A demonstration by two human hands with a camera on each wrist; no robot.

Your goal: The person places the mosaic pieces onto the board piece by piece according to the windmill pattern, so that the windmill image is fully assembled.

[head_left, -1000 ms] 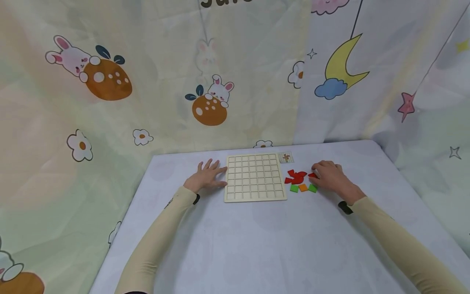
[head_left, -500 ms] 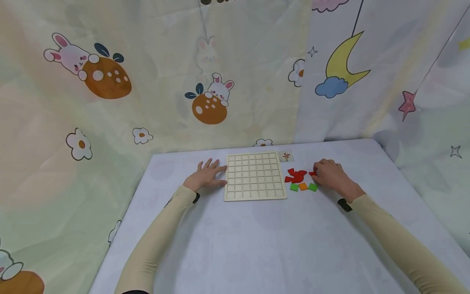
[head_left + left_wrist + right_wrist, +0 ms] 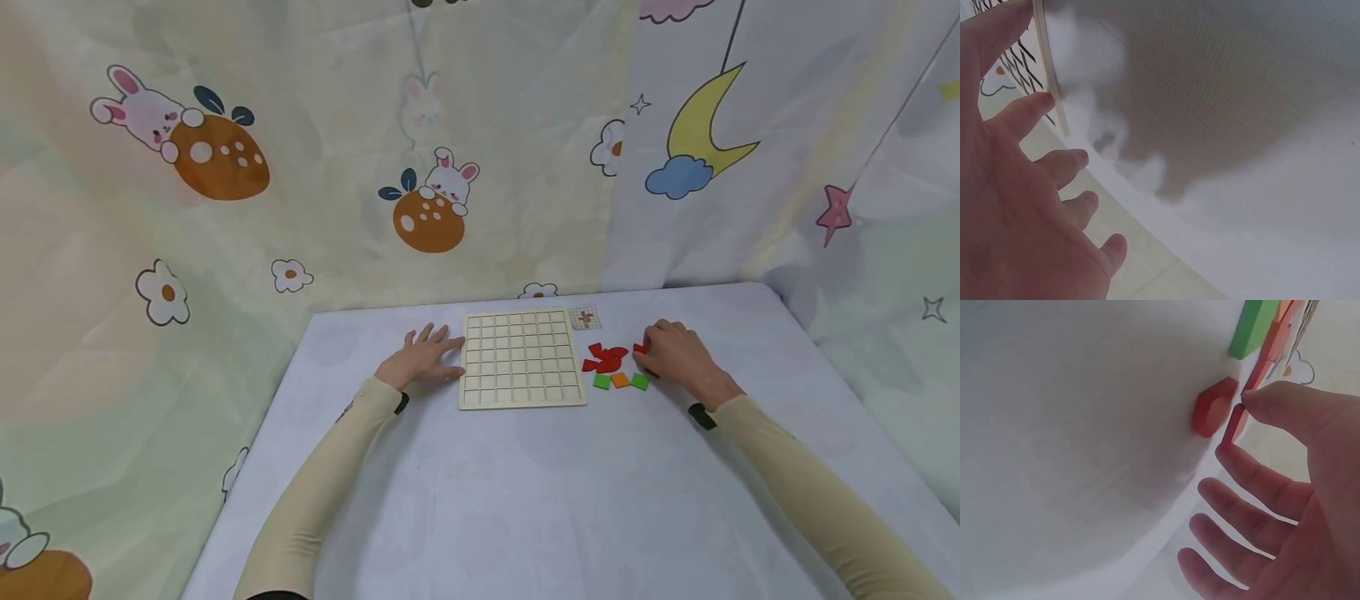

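My left hand (image 3: pixel 420 360) lies spread at the left edge of a pale wooden grid board (image 3: pixel 522 358). Its thumb and index finger touch the board's edge, also seen in the left wrist view. To the board's right, my right hand (image 3: pixel 681 357) pinches a flat red piece (image 3: pixel 1234 425) between thumb and index finger, with the other fingers loosely bent. A second red piece (image 3: pixel 1215 407) lies on the table close to the thumb, mostly hidden in the head view. Several red pieces (image 3: pixel 607 360) lie in a cluster between board and hand.
In front of the red cluster sit a green square (image 3: pixel 602 381), an orange square (image 3: pixel 620 380) and another green square (image 3: pixel 639 381). A small pattern card (image 3: pixel 585 317) lies at the board's far right corner. White cloth (image 3: pixel 495 500) covers the table; a printed curtain (image 3: pixel 337 167) hangs behind.
My right hand has shifted slightly away from me and to the right, and the red piece at its fingertips has moved along with it. My left hand and the board have stayed put.
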